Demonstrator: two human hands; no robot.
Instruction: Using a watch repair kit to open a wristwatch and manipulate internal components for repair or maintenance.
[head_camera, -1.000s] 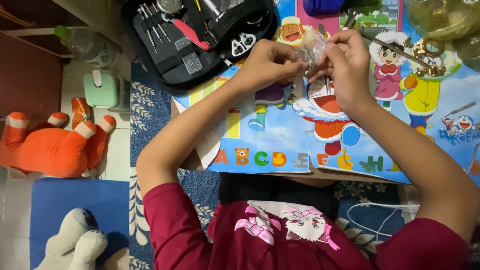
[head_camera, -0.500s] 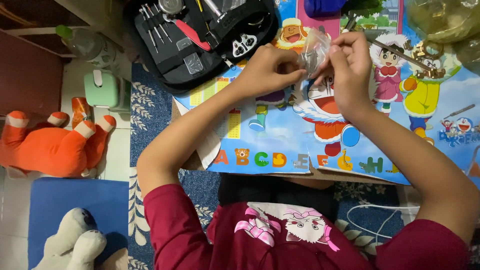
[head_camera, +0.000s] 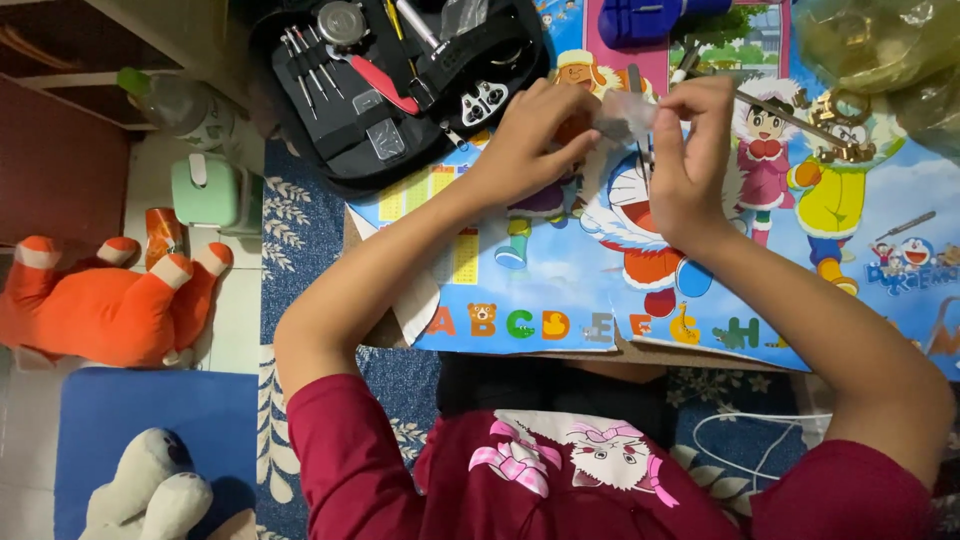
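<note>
Both hands meet above the cartoon mat (head_camera: 560, 290) that covers the bench, and between them they hold a small clear plastic bag (head_camera: 625, 112). The left hand (head_camera: 530, 140) pinches the bag's left edge with its fingers closed on the plastic, thumb against forefinger. The right hand (head_camera: 690, 160) grips the bag's right side from above, its fingers (head_camera: 700, 95) curled down over the top edge and closed on it. The bag hangs just over the mat's upper middle, above the round blue-and-white cartoon figure printed there; what is inside it is too small and blurred to tell. Just beyond the mat's upper left corner lies an open black tool case (head_camera: 400, 85), with thin screwdrivers in elastic loops, a red-handled tool and a round metal piece. At the mat's upper edge, past the hands, sits a blue object (head_camera: 650, 18), and at its upper right corner a crumpled yellowish plastic bag (head_camera: 880, 50). Off the mat's left side, on the floor, are a mint-green box (head_camera: 210, 190), a clear bottle (head_camera: 175, 100) with a green cap, an orange plush toy (head_camera: 100, 300) and, nearer the person, a grey-white plush toy (head_camera: 150, 490) on a blue cushion (head_camera: 130, 420). The person wears a dark red top with short sleeves.
</note>
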